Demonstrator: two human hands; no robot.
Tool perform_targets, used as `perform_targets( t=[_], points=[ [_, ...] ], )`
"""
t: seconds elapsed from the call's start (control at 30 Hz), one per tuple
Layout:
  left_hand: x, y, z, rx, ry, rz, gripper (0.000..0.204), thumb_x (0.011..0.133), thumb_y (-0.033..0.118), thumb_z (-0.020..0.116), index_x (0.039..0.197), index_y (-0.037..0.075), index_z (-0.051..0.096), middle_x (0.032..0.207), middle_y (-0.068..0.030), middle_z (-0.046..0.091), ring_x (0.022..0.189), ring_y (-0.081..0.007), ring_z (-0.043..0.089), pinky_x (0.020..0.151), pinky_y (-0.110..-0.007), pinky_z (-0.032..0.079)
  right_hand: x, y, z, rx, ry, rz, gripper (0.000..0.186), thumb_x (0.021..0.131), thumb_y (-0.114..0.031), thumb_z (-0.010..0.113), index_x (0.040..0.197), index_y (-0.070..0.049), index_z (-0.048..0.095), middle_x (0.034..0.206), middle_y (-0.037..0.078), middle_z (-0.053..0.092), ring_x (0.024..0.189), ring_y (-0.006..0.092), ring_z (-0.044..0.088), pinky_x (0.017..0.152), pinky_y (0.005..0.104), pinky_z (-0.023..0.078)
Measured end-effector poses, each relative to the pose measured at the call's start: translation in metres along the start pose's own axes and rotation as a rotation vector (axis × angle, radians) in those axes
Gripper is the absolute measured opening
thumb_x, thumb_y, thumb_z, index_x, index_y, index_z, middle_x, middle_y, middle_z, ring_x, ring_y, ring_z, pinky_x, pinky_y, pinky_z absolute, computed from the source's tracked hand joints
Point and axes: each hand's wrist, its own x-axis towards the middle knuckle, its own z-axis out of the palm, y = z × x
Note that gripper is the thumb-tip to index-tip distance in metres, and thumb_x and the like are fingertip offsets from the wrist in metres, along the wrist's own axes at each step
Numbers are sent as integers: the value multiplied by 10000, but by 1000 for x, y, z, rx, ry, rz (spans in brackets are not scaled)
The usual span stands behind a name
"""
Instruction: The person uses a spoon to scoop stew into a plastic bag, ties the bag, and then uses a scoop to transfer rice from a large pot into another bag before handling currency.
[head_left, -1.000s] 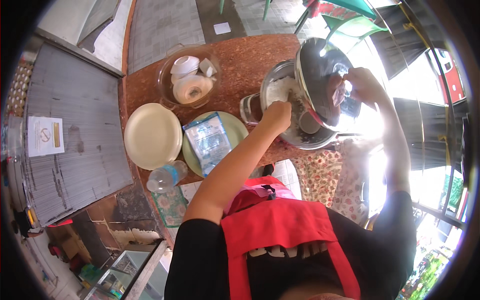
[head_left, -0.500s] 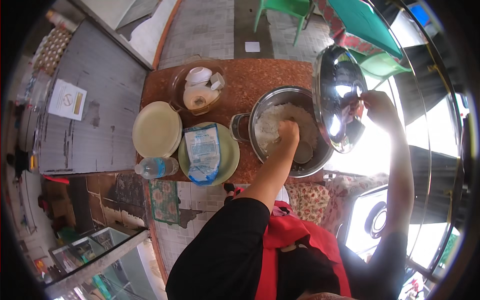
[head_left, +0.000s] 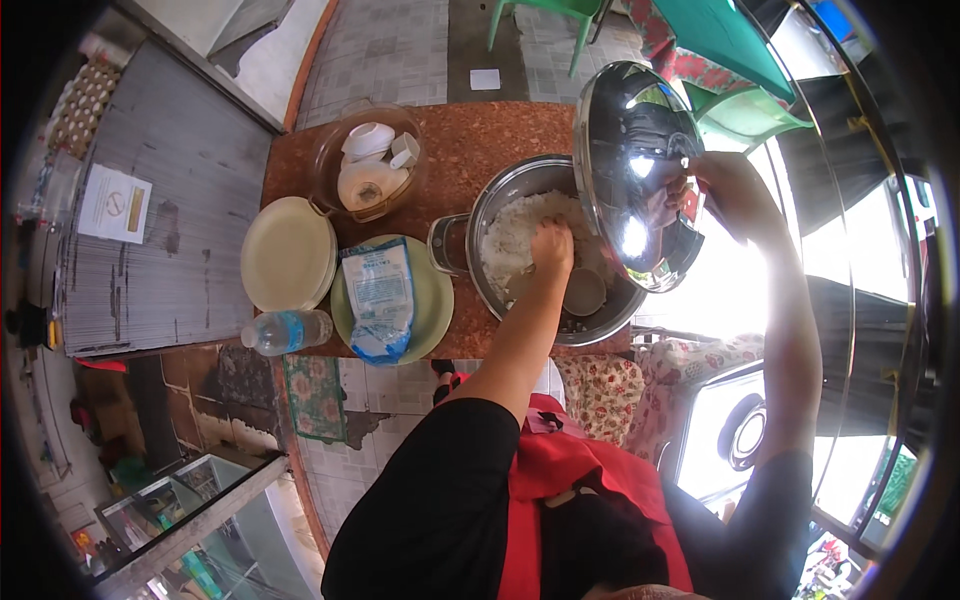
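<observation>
A large steel pot [head_left: 455, 244] with a side handle stands on the right of the table, holding white, crumbly-looking food [head_left: 508, 235]. My left hand [head_left: 552, 246] reaches down into it, fingers curled and partly buried, so what they grip is hidden. Right beside that hand, a round, cup-like vessel [head_left: 585, 294] rests in the pot. My right hand [head_left: 735, 190] grips the knob of a shiny domed lid [head_left: 635, 150]. The lid is tilted up on edge, over the pot's right side, and hides part of the rim.
On the reddish table [head_left: 500, 130] are a glass bowl [head_left: 325, 165] with white cups, stacked cream plates [head_left: 288, 255], a green plate [head_left: 437, 300] under a blue-white plastic packet [head_left: 380, 295], and a water bottle [head_left: 288, 332]. A stove [head_left: 715, 430] stands at right.
The whole view has shifted, so the table sits further left and up. The lid has come slightly left over the pot. My left hand stays in the white food, a touch farther in.
</observation>
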Motion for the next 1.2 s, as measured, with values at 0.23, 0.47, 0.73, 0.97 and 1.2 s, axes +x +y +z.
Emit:
perform_targets(
  t=[0.23,0.47,0.73,0.97,1.2],
  points=[
    [-8,20,-51,-182,-190,-34,152,774,152,572,875,47,617,921,-146,626,884,-311,619,683,-395,531,-6,-8,-4,-38,-68,23,279,855,-209,485,835,42,603,772,192,597,720,318,586,686,367,450],
    [5,20,-180,-405,-310,138,165,730,149,632,853,41,653,769,-149,657,777,-318,651,684,-381,515,-19,2,-7,-272,43,-213,242,844,-181,492,842,28,614,780,183,592,761,357,578,717,385,456],
    [-35,-20,-152,-35,-224,372,112,734,67,539,817,2,575,734,-209,632,690,-378,639,622,-447,515,-16,4,-1,13,-34,-26,198,844,-152,518,810,33,579,713,138,553,645,197,533,609,327,413],
    [-36,-43,-254,-240,-130,359,174,813,47,485,981,1,487,823,-205,607,763,-399,613,655,-469,492,-24,0,4,-199,-35,-40,298,737,125,493,958,-19,630,866,125,602,859,252,569,720,326,473],
    [20,-158,-311,-175,196,29,242,818,-11,485,1056,33,496,908,-219,609,844,-402,591,737,-469,461,-31,-18,22,-308,36,-215,134,767,-61,566,892,-41,611,759,103,569,753,296,563,691,377,445]
  ],
)
